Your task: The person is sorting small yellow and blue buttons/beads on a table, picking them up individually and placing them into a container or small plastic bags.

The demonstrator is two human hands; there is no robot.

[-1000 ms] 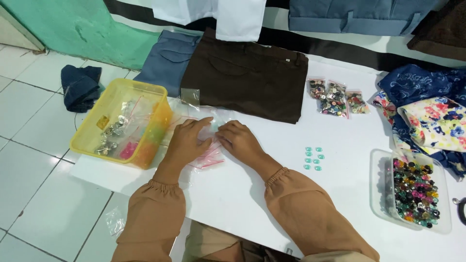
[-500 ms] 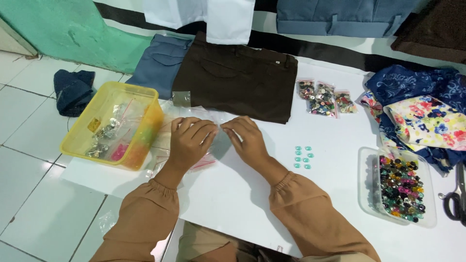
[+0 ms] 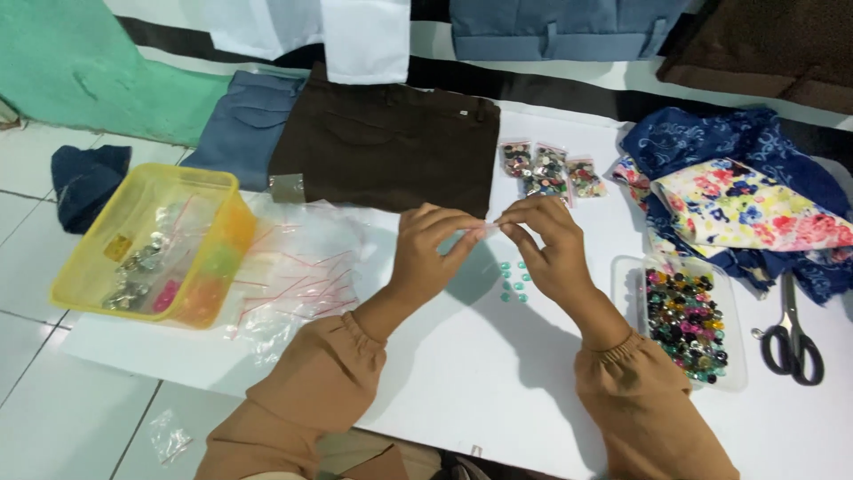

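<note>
White counter [image 3: 462, 391] carries loose teal buttons [image 3: 514, 280] not yet bagged, while left hand [image 3: 426, 253] and right hand [image 3: 546, 244] pinch a small clear bag [image 3: 484, 231] between fingertips above them, three filled bags [image 3: 549, 169] beyond

sewing workspace | folded trousers [image 3: 386, 147] | button tray [image 3: 684, 316] | scissors [image 3: 791, 333]

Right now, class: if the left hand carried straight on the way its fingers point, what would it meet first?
The left hand points right, towards the right hand. It would probably meet that hand's fingertips first; both pinch a small clear bag between them.
</note>
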